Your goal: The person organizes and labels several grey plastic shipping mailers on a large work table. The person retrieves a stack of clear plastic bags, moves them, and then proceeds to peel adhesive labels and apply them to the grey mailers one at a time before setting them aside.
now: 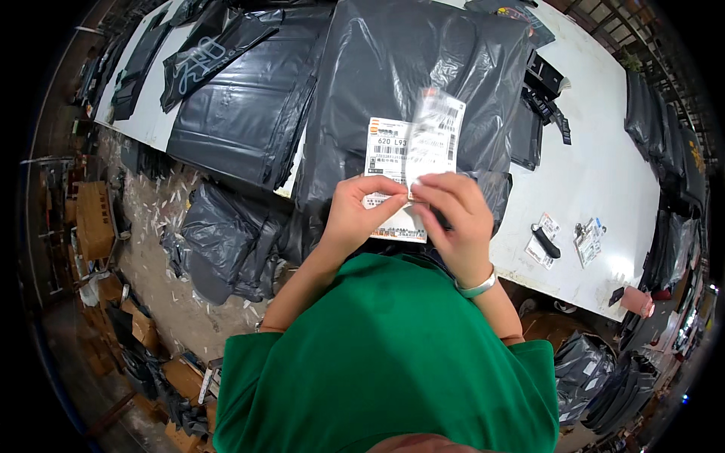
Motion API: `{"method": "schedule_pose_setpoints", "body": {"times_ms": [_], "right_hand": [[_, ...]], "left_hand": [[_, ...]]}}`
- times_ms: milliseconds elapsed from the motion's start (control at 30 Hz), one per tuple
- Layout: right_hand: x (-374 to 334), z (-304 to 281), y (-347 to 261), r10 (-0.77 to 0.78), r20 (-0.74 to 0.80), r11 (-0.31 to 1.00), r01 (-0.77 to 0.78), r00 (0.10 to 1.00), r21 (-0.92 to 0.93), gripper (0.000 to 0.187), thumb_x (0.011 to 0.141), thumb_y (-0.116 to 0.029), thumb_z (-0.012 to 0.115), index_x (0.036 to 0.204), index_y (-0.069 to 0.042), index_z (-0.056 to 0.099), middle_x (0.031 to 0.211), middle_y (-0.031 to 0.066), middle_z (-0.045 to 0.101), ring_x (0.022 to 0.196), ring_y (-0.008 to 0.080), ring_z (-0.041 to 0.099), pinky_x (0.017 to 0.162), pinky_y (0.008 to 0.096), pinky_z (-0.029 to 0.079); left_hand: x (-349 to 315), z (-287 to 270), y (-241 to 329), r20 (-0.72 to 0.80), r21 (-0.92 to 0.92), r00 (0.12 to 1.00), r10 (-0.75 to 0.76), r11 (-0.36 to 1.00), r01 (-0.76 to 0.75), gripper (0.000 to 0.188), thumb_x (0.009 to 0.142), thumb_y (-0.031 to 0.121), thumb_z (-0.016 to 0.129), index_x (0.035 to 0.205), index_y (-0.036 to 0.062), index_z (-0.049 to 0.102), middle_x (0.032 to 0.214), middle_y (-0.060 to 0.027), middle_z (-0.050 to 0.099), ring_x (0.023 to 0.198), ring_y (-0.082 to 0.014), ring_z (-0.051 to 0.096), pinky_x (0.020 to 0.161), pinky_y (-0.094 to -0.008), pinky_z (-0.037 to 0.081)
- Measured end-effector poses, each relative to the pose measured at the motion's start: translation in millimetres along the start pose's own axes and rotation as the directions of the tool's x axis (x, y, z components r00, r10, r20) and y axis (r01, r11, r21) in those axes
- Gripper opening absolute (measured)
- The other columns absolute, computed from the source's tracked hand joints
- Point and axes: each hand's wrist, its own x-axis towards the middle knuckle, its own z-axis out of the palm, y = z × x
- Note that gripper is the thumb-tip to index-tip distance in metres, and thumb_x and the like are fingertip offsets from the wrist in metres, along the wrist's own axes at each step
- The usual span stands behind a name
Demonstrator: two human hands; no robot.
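A large dark grey plastic mailer bag lies on the table in front of me. Over its near part is a white printed shipping label, with a second, curled label standing up across it. My left hand pinches the lower edge of the labels between thumb and fingertips. Right beside it, my right hand has its thumb and fingers closed on the curled label's lower end. The fingertips of both hands nearly meet, and they cover part of the printing.
Flat dark bags are stacked to the left on the white table. At right lie a black-handled tool, label sheets and a pink object. A dark bag bundle rests below the table's left edge.
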Motion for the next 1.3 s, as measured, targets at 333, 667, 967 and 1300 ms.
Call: {"method": "schedule_pose_setpoints", "body": {"times_ms": [333,667,967,1300], "right_hand": [[5.3,8.1,8.1,0.185,0.174,0.878,-0.243,0.967,0.412,0.021,0.068,-0.004,0.066,0.088,-0.002,0.060,0.076,0.0085,0.063,0.068,0.0213,0.060,0.060,0.0272,0.048],[46.6,-24.5,39.9,0.775,0.210,0.132,-0.477,0.597,0.869,0.021,0.089,-0.024,0.047,0.076,-0.008,0.054,0.066,-0.0007,0.055,0.058,0.0075,0.052,0.056,0.0209,0.045],[-12.7,10.2,41.9,-0.173,0.365,0.958,0.243,0.915,-0.154,0.032,0.069,-0.007,0.064,0.100,0.000,0.056,0.102,0.0131,0.058,0.096,0.0283,0.055,0.084,0.0347,0.045],[19.7,63.8,55.1,-0.029,0.416,0.819,0.260,0.909,-0.512,0.063,0.077,-0.038,0.053,0.129,-0.007,0.036,0.136,0.0064,0.033,0.127,0.0202,0.026,0.104,0.0429,0.020]], "left_hand": [[-8.4,0.1,2.1,0.010,-0.168,0.995,-0.098,0.981,0.098,0.004,0.074,-0.001,0.058,0.071,-0.0003,0.055,0.072,-0.0006,0.056,0.070,-0.0058,0.051,0.065,-0.0201,0.040],[-49.3,-59.5,-7.8,0.031,-0.740,1.000,-0.008,0.672,0.028,0.010,0.071,0.011,0.057,0.078,0.0049,0.052,0.076,-0.0030,0.054,0.069,-0.0123,0.050,0.059,-0.0252,0.043],[-313.5,-300.3,-190.7,-0.720,-0.012,0.385,-0.577,0.565,0.825,0.060,0.070,0.007,0.065,0.123,-0.0058,0.040,0.117,-0.0136,0.051,0.101,-0.0182,0.051,0.087,-0.0271,0.038],[-15.4,-178.8,-36.9,-0.468,-0.228,0.883,-0.041,0.971,-0.076,0.046,0.077,0.005,0.057,0.119,-0.0044,0.042,0.110,-0.0094,0.054,0.099,-0.0168,0.052,0.084,-0.0270,0.042]]}}
